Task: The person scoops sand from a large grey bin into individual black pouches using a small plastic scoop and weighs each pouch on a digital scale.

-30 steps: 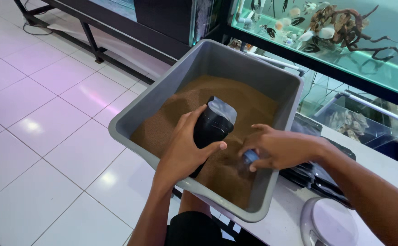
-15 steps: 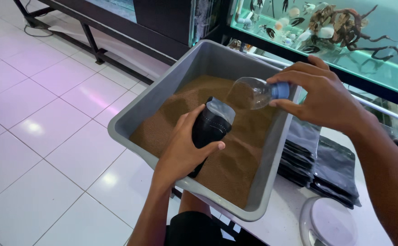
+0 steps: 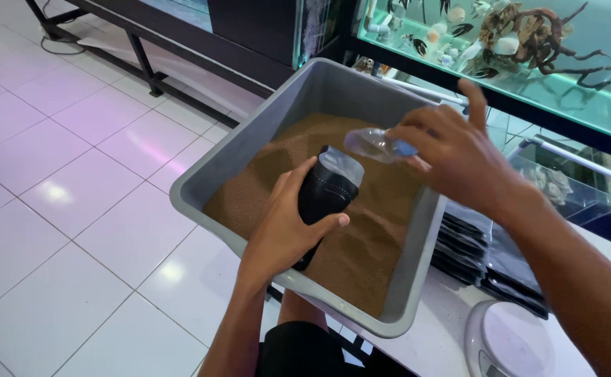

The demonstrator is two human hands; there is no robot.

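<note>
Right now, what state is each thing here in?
Black pouch: upright, mouth open, held by left hand.
Clear scoop: tipped over the pouch mouth, in right hand.
Grey tub: partly filled with brown granules.
Flat pouches: stacked beside the tub.

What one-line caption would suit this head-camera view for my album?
Left hand steadies a black pouch in a grey tub of brown granules while right hand tips a clear scoop over it.
</note>
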